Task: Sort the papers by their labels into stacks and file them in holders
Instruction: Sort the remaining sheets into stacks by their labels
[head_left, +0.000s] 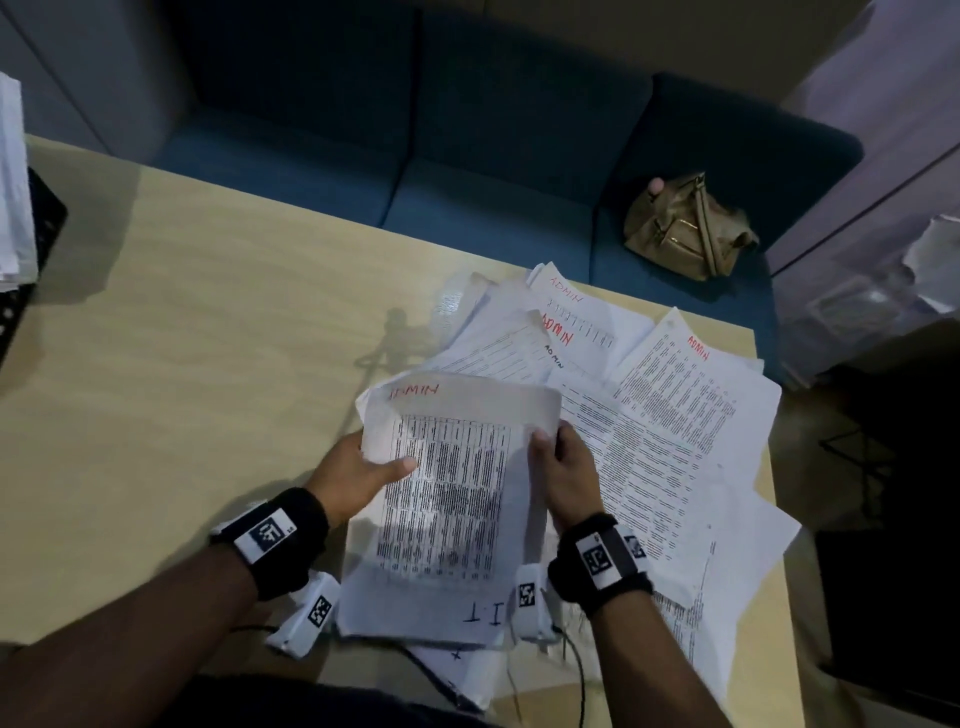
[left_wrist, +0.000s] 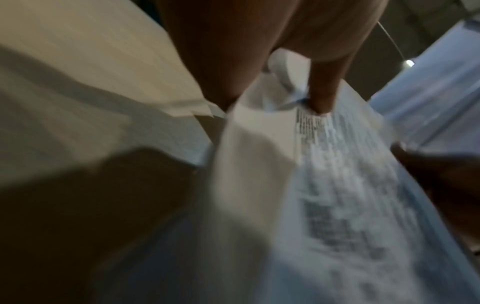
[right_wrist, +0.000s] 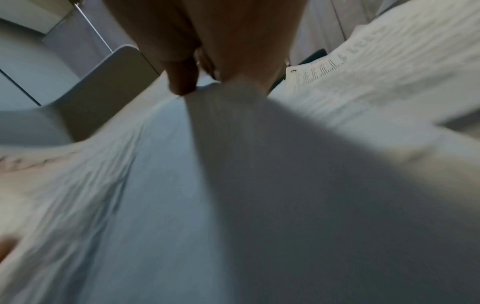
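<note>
Left hand (head_left: 358, 475) and right hand (head_left: 563, 470) pinch the sheet's (head_left: 457, 467) side edges; bare surface (head_left: 182, 338) lies left of them, papers (head_left: 675, 415) right, sofa (head_left: 415, 156) beyond.

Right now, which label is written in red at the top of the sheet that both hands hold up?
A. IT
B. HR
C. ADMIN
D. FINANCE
C: in the head view the held sheet, gripped by the left hand and the right hand, shows ADMIN in red at its top edge; the "I T" label is on a paper lying below it.
</note>
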